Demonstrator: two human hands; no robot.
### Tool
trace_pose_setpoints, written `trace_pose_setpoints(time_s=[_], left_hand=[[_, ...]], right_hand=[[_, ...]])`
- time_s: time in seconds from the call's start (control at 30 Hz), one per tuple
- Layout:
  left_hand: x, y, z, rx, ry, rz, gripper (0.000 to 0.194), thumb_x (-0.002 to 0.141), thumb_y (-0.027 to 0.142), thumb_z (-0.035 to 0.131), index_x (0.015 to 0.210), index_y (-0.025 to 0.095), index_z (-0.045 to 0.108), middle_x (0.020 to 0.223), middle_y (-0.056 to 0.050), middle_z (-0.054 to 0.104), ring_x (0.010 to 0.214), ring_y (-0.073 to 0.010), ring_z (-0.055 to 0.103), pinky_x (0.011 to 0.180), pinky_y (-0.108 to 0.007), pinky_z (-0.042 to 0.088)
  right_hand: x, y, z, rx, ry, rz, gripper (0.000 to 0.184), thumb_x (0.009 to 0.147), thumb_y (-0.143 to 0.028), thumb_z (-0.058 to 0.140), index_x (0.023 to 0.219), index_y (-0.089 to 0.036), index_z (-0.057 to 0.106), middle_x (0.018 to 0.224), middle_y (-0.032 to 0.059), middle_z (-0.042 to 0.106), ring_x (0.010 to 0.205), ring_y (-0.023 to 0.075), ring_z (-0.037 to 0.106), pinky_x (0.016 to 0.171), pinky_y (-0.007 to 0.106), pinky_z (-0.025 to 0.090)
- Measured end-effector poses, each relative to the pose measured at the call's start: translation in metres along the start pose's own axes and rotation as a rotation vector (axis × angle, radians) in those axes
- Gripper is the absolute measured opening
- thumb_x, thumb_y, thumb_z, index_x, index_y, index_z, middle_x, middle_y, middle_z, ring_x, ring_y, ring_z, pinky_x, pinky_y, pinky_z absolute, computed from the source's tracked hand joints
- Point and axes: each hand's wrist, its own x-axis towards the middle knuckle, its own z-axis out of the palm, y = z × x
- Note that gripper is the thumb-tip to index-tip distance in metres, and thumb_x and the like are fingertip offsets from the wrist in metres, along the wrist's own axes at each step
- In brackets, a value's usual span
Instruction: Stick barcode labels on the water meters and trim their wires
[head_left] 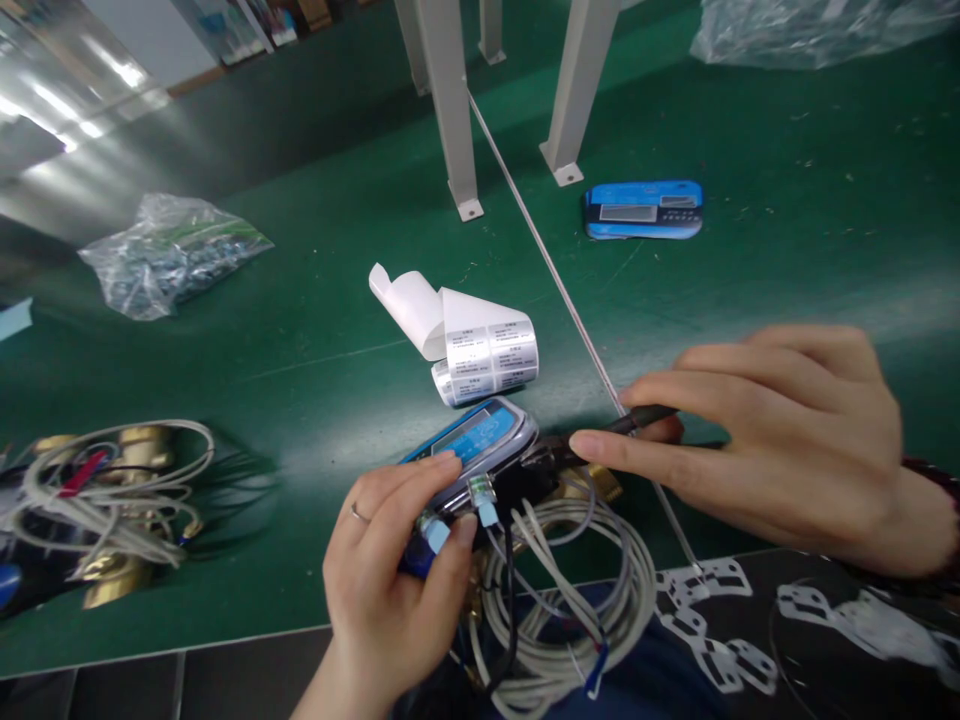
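Observation:
My left hand (pixel 401 575) is closed around a meter (pixel 487 440) with a blue label face and a clear rim, tilted over the table's front edge. Light-blue tabs (pixel 486 500) stick out of the meter's side near my thumb. Below it hangs a coil of grey cable (pixel 630 590), with a brass fitting (pixel 600 482) partly hidden behind. My right hand (pixel 780 450) grips a slim black tool (pixel 622 424), whose dark end meets the black part at the meter's right side. What kind of tool it is cannot be made out.
A curled strip of silver labels (pixel 491 360) lies just beyond the meter. Farther off are blue label plates (pixel 643 212), a bag of small metal parts (pixel 176 255) and grey metal legs (pixel 450 120). Another cabled brass assembly (pixel 112 500) sits left. White cut-out pieces (pixel 712 640) lie front right.

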Motion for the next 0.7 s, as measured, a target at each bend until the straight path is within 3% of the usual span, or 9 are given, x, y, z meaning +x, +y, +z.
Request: trace_pose_setpoints(time_s=[0.17,0.43,0.5,0.63,0.7], left_hand=[[0.001,-0.001,0.001,0.019,0.001,-0.003,0.020,0.083,0.014,0.058,0.102,0.018,0.061,0.094,-0.003,0.068,0.086,-0.0130,0.063,0.078,-0.025,0.051],[0.000,0.000,0.002,0.012,0.010,-0.014,0.020,0.082,0.015,0.059,0.101,0.020,0.061,0.093,-0.002,0.069,0.084,-0.0155,0.065,0.076,-0.029,0.054],[0.001,0.000,0.003,-0.002,-0.012,-0.017,0.020,0.083,0.015,0.059,0.102,0.021,0.061,0.093,-0.002,0.069,0.084,-0.0153,0.065,0.077,-0.029,0.053],[0.000,0.003,0.004,0.026,-0.017,-0.033,0.019,0.085,0.017,0.057,0.104,0.021,0.060,0.094,-0.002,0.068,0.085,-0.0149,0.064,0.076,-0.028,0.053],[-0.002,0.009,0.000,0.117,0.013,-0.027,0.023,0.085,0.020,0.058,0.108,0.021,0.061,0.099,-0.004,0.067,0.090,-0.0172,0.063,0.079,-0.031,0.053]], right_hand=[[-0.001,-0.008,-0.006,0.051,-0.045,0.081,0.039,0.092,-0.014,0.050,0.113,-0.046,0.061,0.097,-0.0050,0.070,0.091,0.0167,0.060,0.080,0.037,0.037],[-0.005,-0.004,-0.003,0.153,-0.165,0.103,0.041,0.088,-0.012,0.049,0.113,-0.041,0.063,0.089,-0.0007,0.066,0.076,0.0170,0.057,0.064,0.032,0.036],[-0.010,-0.005,-0.003,0.295,-0.187,0.167,0.038,0.087,-0.012,0.050,0.111,-0.037,0.065,0.088,0.0010,0.065,0.075,0.0171,0.058,0.063,0.032,0.040],[-0.019,-0.017,-0.018,0.816,-0.278,0.337,0.039,0.084,-0.007,0.053,0.111,-0.032,0.065,0.087,0.0001,0.063,0.076,0.0114,0.062,0.062,0.021,0.049],[-0.026,-0.028,-0.029,0.898,-0.347,0.410,0.043,0.082,-0.006,0.053,0.113,-0.033,0.065,0.086,-0.0012,0.063,0.072,0.0087,0.063,0.059,0.015,0.051]])
